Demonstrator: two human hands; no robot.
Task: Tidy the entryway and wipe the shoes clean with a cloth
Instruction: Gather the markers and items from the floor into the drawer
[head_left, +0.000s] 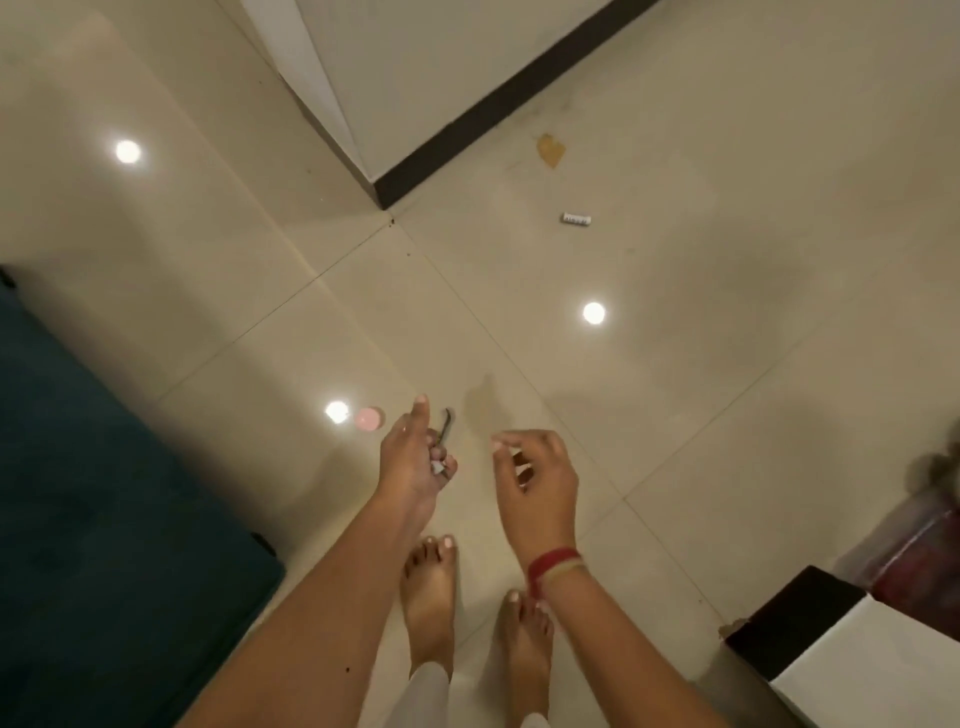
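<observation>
- left hand (410, 462) grips a thin dark bent piece (445, 423), looks like metal, plus a small pale scrap (438, 466) tucked under the curled fingers; the index finger sticks out straight
- right hand (540, 488) hangs just beside it, fingers loosely curled, nothing in it; red and yellow thread band (553, 564) on the wrist
- out on the glossy cream floor tiles (675, 415), well apart from both hands: a small white tube (575, 219) with printing, and beyond it a torn brown paper scrap (550, 149) near the dark skirting (493, 104)
- pink round spot (369, 419) just left of the left hand, can't tell if it's an object or glare
- teal fuzzy mat (104, 493) at the left edge
</observation>
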